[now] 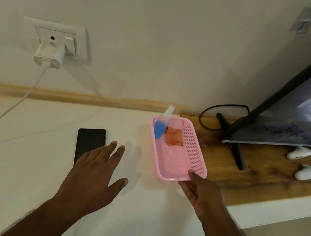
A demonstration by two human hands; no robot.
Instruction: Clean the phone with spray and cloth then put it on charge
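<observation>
A white counter ran along a cream wall, joined on its right by a darker wooden shelf where a television stood on thin black legs, with two white controllers lying under its screen. On the wall to the left, a white charger sat plugged into a socket, and its cable hung down and off to the left edge of the counter.

The phone lay flat and dark, screen up, on the white counter — my left hand was over its near end, fingers spread and straight, holding nothing. Whether my fingers actually touched it I could not tell.

My right hand gripped the near corner of a pink basket, thumb on the rim, fingers beneath. Inside — at the far end — a spray bottle of blue liquid leaned against the wall of the basket, just beside an orange cloth lying on its floor.
</observation>
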